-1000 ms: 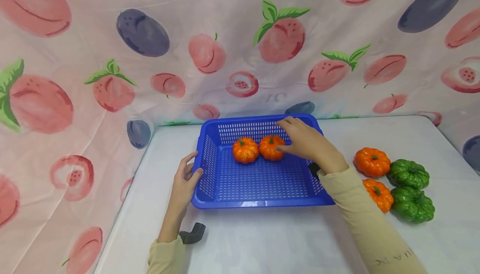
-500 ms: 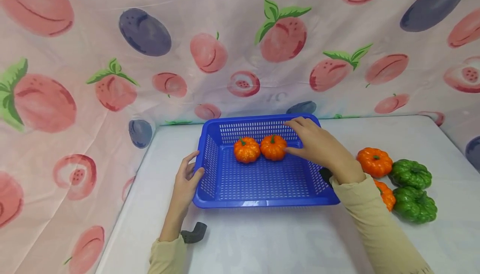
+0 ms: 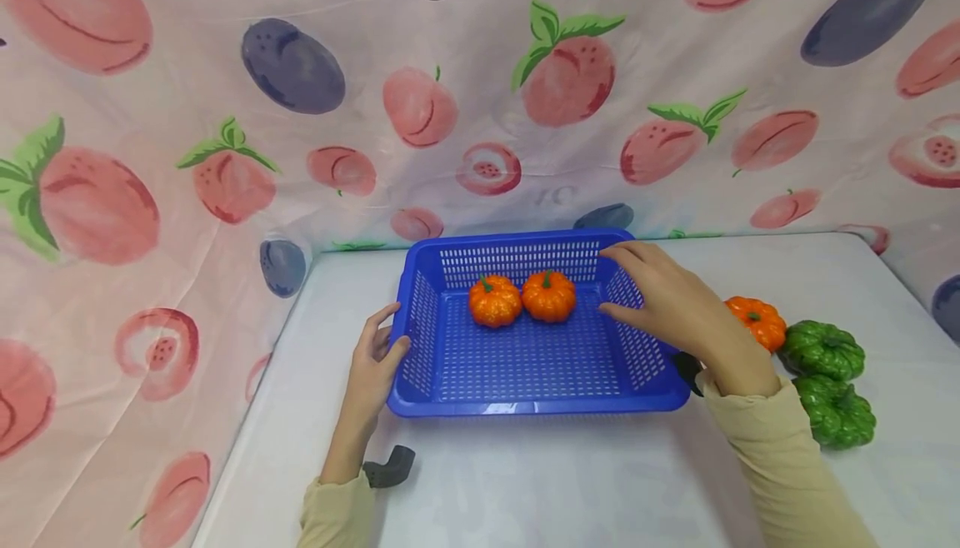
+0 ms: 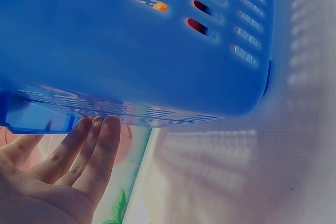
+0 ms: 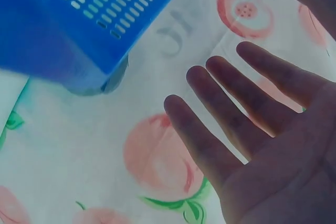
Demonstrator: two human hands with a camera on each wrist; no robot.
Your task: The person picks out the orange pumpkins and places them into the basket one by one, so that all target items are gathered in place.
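In the head view, a blue plastic basket (image 3: 540,407) with slotted walls stands on the white table. Two small orange pumpkins (image 3: 495,301) sit side by side in its back half, green stems up. My left hand (image 3: 372,365) is at the basket's left rim, thumb and index fingertips right against it. The left wrist view shows fairly straight fingers (image 4: 100,156) with their tips at the basket's slotted wall. My right hand (image 3: 667,302) hovers over the basket's right rim, holding nothing. Its fingers (image 5: 199,135) are spread and extended in the right wrist view.
Right of the basket lie an orange pumpkin (image 3: 757,323) and two green pumpkins (image 3: 822,350), partly behind the right forearm. A dark grey curved piece (image 3: 390,469) is beside the left wrist. A fruit-print cloth (image 3: 480,73) hangs behind the table.
My right hand has moved right, away from the two orange pumpkins in the basket, toward its right rim. The forearm now covers an orange pumpkin outside. The left hand stays at the rim.
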